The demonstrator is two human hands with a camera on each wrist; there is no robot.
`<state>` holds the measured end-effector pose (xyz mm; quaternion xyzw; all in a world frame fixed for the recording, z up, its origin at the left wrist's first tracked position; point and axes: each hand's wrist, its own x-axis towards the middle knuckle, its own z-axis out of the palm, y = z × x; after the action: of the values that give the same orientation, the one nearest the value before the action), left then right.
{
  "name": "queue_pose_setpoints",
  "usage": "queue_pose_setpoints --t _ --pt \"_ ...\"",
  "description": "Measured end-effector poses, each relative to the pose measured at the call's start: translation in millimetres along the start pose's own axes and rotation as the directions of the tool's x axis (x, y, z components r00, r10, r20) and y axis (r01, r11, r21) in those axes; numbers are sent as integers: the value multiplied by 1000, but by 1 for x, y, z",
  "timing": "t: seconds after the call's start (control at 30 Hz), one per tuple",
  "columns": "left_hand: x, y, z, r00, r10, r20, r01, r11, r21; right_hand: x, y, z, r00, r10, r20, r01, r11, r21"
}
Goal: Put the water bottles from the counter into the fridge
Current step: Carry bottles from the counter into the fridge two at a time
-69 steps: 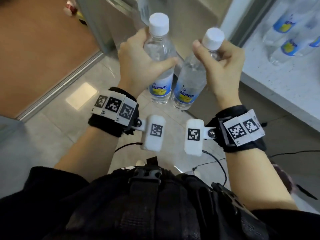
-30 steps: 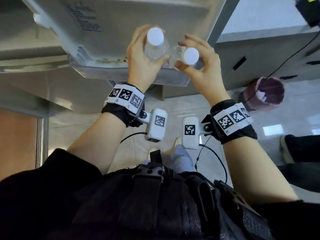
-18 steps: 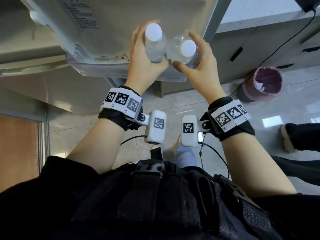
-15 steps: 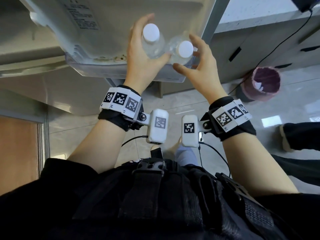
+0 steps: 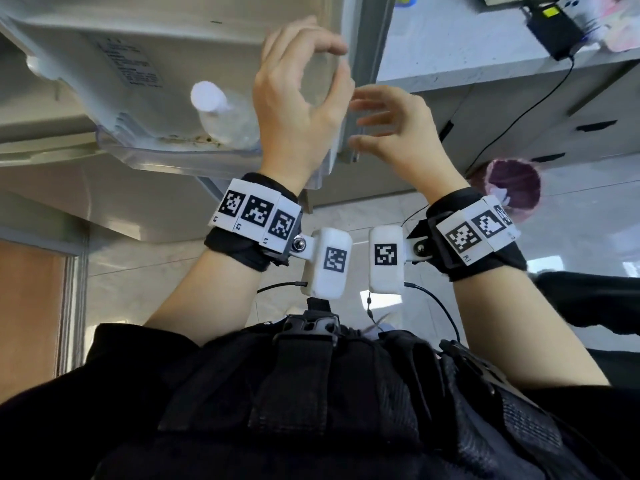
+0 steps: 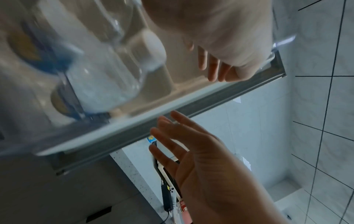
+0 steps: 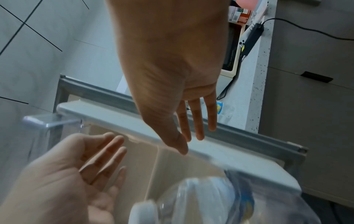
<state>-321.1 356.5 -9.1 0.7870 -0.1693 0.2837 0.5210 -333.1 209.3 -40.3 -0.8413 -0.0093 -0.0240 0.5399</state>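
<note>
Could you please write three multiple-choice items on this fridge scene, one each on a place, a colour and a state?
1. Where is the clear plastic water bottle?
A. In the clear fridge door shelf
B. On the floor
C. In the left hand

2. What colour is the bottle's cap?
A. Red
B. White
C. Green

3. How are the left hand and right hand?
A. Both gripping bottles
B. One gripping a bottle
C. Both open, holding nothing

Answers: 1 A, it stands in the door shelf; 2 B, the cap is white; 3 C, the wrist views show relaxed, empty fingers.
</note>
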Motion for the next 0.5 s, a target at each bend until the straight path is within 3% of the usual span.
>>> queue_pose_setpoints --t 0.27,0.5 --pt "-11 43 111 990 -91 110 87 995 43 -2 38 -108 998 -5 59 7 1000 -31" --pt "-10 46 186 933 -236 270 217 971 99 6 80 -174 999 36 34 -34 998 -57"
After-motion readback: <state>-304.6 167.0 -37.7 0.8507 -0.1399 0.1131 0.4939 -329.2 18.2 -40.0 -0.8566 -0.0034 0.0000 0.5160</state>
